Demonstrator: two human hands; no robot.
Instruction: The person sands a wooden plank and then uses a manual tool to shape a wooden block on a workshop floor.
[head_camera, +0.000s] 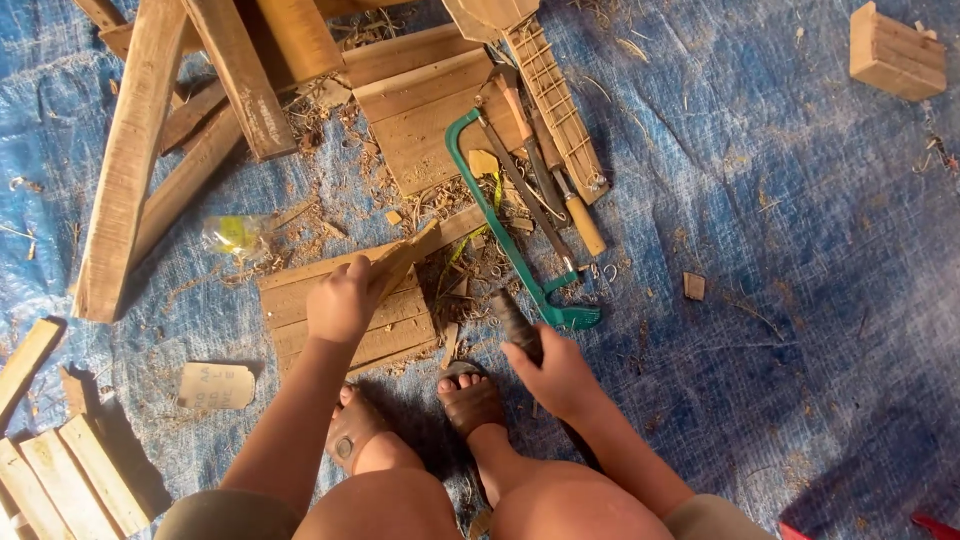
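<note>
My left hand (342, 300) grips a thin flat piece of wood (405, 255) and stands it on end on a slatted wooden board (385, 330) lying on the blue tarp. My right hand (555, 375) is closed around the dark handle of a tool (515, 322) held just right of the board; its working end is hidden by blur and my hand. My two sandalled feet (470, 400) rest right below the board, knees at the bottom edge.
A green-framed hacksaw (500, 225), wooden-handled tools (580, 215) and a strung wooden instrument neck (555, 90) lie above the board. Planks (130, 150) pile up at top left, slats (60, 480) at bottom left, a wooden block (895, 50) at top right. Shavings litter the tarp (800, 300).
</note>
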